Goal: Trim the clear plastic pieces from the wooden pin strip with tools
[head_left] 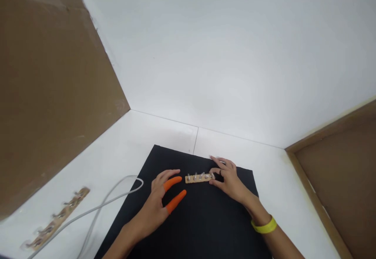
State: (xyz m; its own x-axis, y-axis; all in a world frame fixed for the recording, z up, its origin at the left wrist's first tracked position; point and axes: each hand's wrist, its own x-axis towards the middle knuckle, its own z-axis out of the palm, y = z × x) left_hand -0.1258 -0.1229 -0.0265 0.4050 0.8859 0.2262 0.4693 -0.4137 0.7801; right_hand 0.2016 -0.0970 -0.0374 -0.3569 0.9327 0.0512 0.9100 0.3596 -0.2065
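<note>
We are working in what looks like a workshop, in a bay boxed in on three sides. Beyond our right hand (230, 180), which is gripping the end of a wooden strip (198, 178), a white panel (223, 63) is rising, and brown boards (53, 79) are flanking the grip. Beneath it a black mat (211, 223) is covering part of a white tabletop (167, 132); to its left a pale cable (114, 200) and a second strip (63, 219) are lying.
</note>
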